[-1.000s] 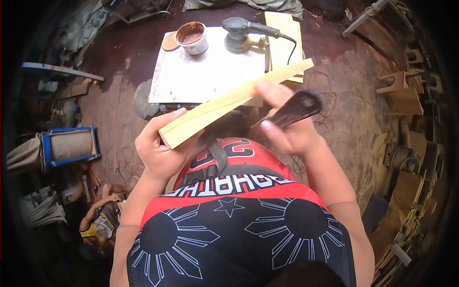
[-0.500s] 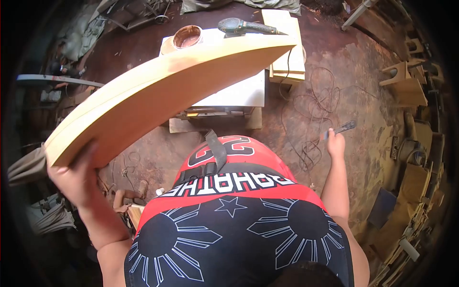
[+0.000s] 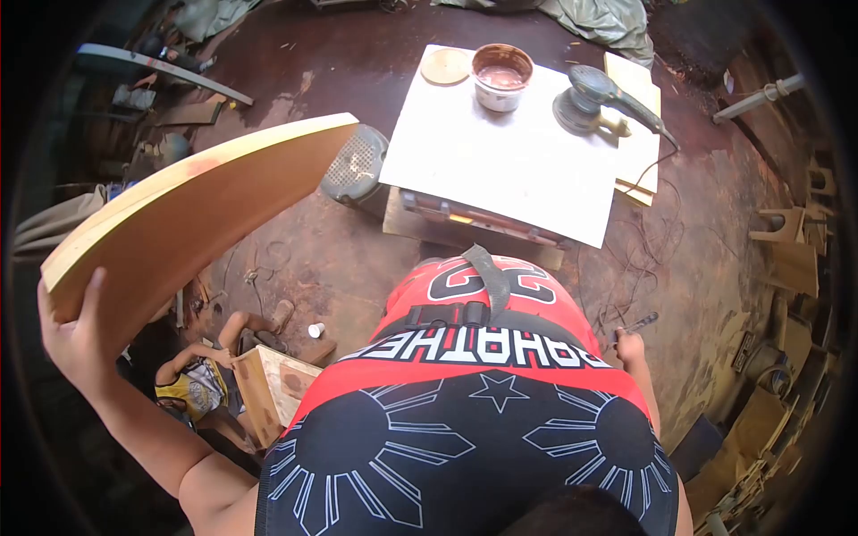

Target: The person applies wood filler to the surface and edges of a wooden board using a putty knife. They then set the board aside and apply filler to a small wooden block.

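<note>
My left hand (image 3: 79, 335) grips the near end of a long curved wooden panel (image 3: 206, 205), thumb on its brown face and fingers round the edge. The panel is held up at the left, its far tip near the white tabletop. Low at the right, my right hand (image 3: 629, 343) is closed on a dark-handled scraper (image 3: 645, 322). On the white board (image 3: 500, 170) stand an open tub of reddish-brown paste (image 3: 502, 79), a round tan lid (image 3: 445, 67) and a power sander (image 3: 585, 103).
A round perforated stool (image 3: 357, 165) stands left of the table. At the lower left, a co-worker in a yellow top (image 3: 192, 386) holds a wooden box (image 3: 273, 384). Cords (image 3: 639, 259) lie on the floor; wood offcuts (image 3: 760, 420) line the right side.
The panel has swung left and down with my left hand, uncovering the white board and the stool. My right hand with the scraper has lowered. The view has shifted, showing the co-worker more fully.
</note>
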### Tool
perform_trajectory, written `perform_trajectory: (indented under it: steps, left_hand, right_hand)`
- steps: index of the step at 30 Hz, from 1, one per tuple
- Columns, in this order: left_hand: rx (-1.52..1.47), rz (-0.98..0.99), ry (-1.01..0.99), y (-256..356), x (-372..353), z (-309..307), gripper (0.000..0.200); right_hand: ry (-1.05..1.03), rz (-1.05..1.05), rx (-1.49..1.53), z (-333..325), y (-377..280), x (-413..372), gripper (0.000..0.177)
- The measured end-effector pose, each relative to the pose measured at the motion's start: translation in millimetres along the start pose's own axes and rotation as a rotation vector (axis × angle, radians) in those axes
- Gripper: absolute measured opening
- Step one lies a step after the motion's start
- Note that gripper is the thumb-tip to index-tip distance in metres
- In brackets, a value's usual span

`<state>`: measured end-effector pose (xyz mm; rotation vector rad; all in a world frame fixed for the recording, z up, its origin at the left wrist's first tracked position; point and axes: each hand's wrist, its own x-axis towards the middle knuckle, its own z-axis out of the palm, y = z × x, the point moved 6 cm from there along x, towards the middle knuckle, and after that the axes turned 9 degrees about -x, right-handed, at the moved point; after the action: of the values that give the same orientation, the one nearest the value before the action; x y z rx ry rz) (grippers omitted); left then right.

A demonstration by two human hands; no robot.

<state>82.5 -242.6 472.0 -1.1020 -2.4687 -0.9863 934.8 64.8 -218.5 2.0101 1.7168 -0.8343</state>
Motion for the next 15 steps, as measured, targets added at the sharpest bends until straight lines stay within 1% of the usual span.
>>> perform_trajectory:
  steps: [1, 3, 4, 5, 7, 8, 11, 13, 15]
  left_hand:
    - [-0.052, -0.028, 0.034, -30.1, 2.4, 10.8, 0.041]
    - [-0.079, -0.14, 0.108, -86.9, 10.8, 33.9, 0.042]
    - [0.005, -0.128, 0.102, -107.8, 16.3, 48.3, 0.041]
    - [0.088, -0.12, 0.094, -127.9, 20.6, 64.8, 0.04]
    - [0.032, -0.218, 0.109, -178.8, 27.4, 104.9, 0.04]
    - [0.03, -0.269, 0.099, -204.4, 30.7, 125.9, 0.041]
    - [-0.007, -0.399, 0.066, -285.1, 35.2, 187.2, 0.046]
    - [-0.022, -0.489, 0.074, -323.5, 36.0, 219.9, 0.049]
    - [-0.114, -0.609, 0.079, -370.6, 30.8, 251.3, 0.05]
  right_hand:
    - [-0.01, 0.004, 0.015, -10.4, -13.9, -2.7, 0.051]
    - [-0.029, 0.127, 0.105, -46.7, -55.5, -32.1, 0.046]
    - [-0.037, 0.183, 0.146, -65.2, -88.1, -48.3, 0.044]
    - [-0.011, 0.166, 0.168, -76.9, -117.6, -57.7, 0.045]
    - [0.046, 0.141, 0.221, -90.0, -160.9, -74.6, 0.047]
    - [0.047, 0.144, 0.191, -92.0, -172.2, -74.5, 0.044]
    - [0.094, 0.138, 0.208, -98.3, -210.2, -93.2, 0.044]
    - [0.105, 0.134, 0.2, -100.5, -228.9, -112.1, 0.045]
    - [0.088, 0.171, 0.175, -98.5, -238.8, -129.9, 0.044]
